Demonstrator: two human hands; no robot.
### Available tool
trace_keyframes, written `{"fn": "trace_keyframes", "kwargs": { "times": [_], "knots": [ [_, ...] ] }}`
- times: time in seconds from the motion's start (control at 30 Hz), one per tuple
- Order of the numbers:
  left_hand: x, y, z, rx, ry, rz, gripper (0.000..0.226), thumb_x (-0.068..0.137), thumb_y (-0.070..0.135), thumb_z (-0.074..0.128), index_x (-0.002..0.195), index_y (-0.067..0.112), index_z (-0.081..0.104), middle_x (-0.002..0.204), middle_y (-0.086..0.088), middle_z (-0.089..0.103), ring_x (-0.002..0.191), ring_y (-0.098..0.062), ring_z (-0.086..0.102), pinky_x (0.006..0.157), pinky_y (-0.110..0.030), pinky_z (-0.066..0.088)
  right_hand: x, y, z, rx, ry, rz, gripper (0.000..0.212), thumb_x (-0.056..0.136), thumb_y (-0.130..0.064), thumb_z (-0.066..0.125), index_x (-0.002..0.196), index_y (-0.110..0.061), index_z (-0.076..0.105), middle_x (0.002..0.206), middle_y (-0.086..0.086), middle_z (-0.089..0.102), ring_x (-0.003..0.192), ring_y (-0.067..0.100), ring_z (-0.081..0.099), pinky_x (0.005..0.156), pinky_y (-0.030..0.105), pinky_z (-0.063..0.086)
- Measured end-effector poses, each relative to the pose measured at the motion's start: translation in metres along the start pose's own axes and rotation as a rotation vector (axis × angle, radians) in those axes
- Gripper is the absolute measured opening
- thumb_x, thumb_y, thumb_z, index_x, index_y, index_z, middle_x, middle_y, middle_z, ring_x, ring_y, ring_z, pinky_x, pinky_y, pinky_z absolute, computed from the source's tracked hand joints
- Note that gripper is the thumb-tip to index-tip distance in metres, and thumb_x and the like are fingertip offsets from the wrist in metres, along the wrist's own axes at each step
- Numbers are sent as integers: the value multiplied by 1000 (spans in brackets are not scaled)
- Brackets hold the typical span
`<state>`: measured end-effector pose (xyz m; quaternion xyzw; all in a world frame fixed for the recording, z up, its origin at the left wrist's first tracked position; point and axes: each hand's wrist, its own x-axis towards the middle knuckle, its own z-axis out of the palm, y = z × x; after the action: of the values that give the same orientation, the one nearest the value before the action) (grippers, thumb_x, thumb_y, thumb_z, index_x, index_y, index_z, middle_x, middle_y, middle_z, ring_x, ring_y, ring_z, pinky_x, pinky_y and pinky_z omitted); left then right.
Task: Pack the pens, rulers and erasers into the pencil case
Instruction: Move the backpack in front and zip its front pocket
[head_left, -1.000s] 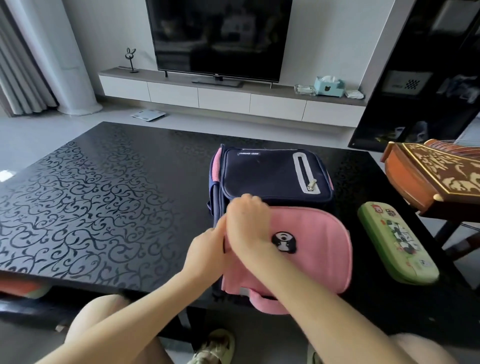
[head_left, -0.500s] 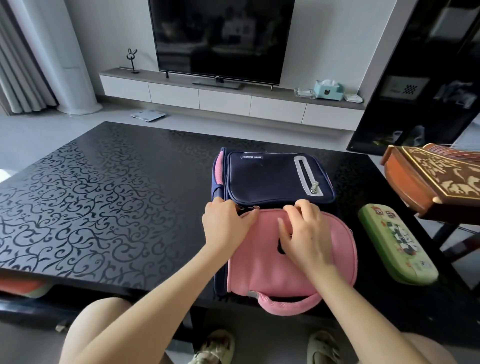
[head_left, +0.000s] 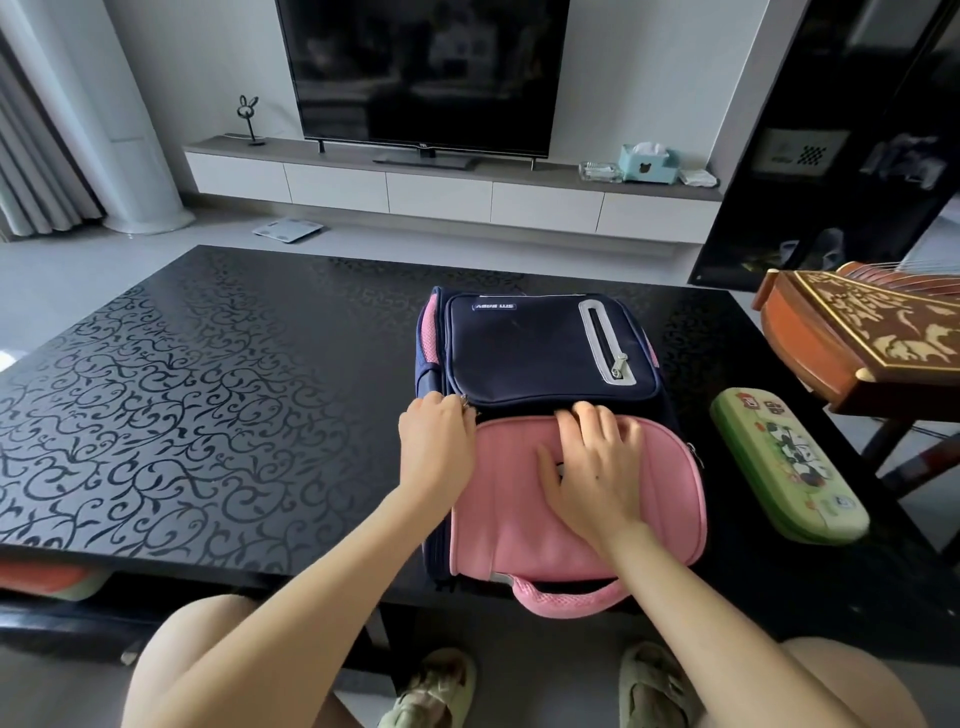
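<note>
Pink fabric fills the near edge of a black patterned table (head_left: 208, 389), where the flap (head_left: 504, 519) of a pink-and-navy backpack (head_left: 540, 353) lies flat, its looped handle (head_left: 563, 603) hanging over the table's front edge above a seated person's bare knees and pale green sandals (head_left: 431, 691). The right hand (head_left: 597, 467) rests palm down on the flap, fingers straight and spread, holding nothing. The left hand (head_left: 436, 447) sits at the flap's left corner, its fingers curled in and pinching a small metal zipper pull (head_left: 464, 399). A green pencil case (head_left: 787, 465) printed with cartoon figures lies closed on the table to the right of the backpack, near it but not touching; no pens, rulers or erasers are in sight. Past the case, at the right edge, stands a carved wooden stringed instrument (head_left: 857, 338). Farther back, a white bathroom scale (head_left: 287, 228) lies on the floor before a long white cabinet (head_left: 441, 192), which carries a rabbit-shaped ornament (head_left: 248, 117), a teal tissue box (head_left: 648, 163) and a dark television (head_left: 421, 73).
</note>
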<state>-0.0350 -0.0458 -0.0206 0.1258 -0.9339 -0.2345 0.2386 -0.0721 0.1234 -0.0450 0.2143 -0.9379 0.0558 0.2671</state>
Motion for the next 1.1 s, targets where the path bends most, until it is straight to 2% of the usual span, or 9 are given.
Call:
{"fn": "trace_keyframes", "kwargs": {
  "times": [0.17,0.4,0.47,0.53,0.63,0.73,0.9,1.0,1.1],
  "knots": [
    [8,-31,-22,-68,96,160,39,80,8,62,52,14,35,53,3,36,51,-23,35,53,-31,29,-11,-4,4,30,53,-14,39,82,-38,52,106,-9,61,104,9,60,94,29,54,81,44,35],
    [73,-53,-20,-168,152,-275,22,86,15,52,65,10,46,64,-4,51,70,-31,50,61,-29,29,-24,-7,5,42,15,-8,39,83,-38,50,108,-11,62,107,7,61,96,28,55,84,45,37],
    [89,-50,-29,-150,181,-374,15,89,17,48,81,5,53,82,-13,61,84,-35,55,66,-31,33,-26,-7,1,70,39,-30,38,85,-37,49,111,-12,63,110,7,62,100,27,56,87,45,38],
    [91,-39,-37,-79,129,-171,21,88,27,53,91,6,57,94,-13,63,91,-35,55,75,-34,38,-29,1,-8,153,144,-53,34,88,-32,49,113,-13,63,113,6,62,103,25,56,89,42,39],
    [63,-16,-41,64,-39,334,42,79,51,60,105,18,66,107,-8,66,101,-33,57,90,-39,44,-33,29,-21,250,318,39,28,89,-26,50,108,-13,66,107,5,63,96,23,57,86,39,41],
    [41,0,-31,249,-219,526,62,74,67,51,120,27,61,127,-8,59,120,-33,50,96,-48,42,-35,76,-19,144,342,275,33,89,-31,47,107,-11,66,106,10,63,95,29,57,83,43,39],
    [40,11,-17,283,-288,490,70,76,69,28,122,28,59,128,-9,59,122,-33,50,99,-55,40,-33,163,-15,32,-48,820,55,88,-54,41,127,-17,55,124,23,53,107,43,50,93,53,38],
    [41,12,-16,300,-330,470,73,77,66,18,126,27,56,130,-5,58,126,-32,47,101,-56,37,-41,202,-1,-185,-493,840,89,67,-82,43,140,-33,30,138,18,40,123,40,39,100,56,29],
    [40,17,-20,283,-276,491,72,81,61,16,123,20,58,122,-4,63,118,-31,55,95,-53,42,-44,214,12,-243,-601,815,101,61,-82,51,144,-38,16,145,19,29,130,39,29,103,58,31]
  ]
}}
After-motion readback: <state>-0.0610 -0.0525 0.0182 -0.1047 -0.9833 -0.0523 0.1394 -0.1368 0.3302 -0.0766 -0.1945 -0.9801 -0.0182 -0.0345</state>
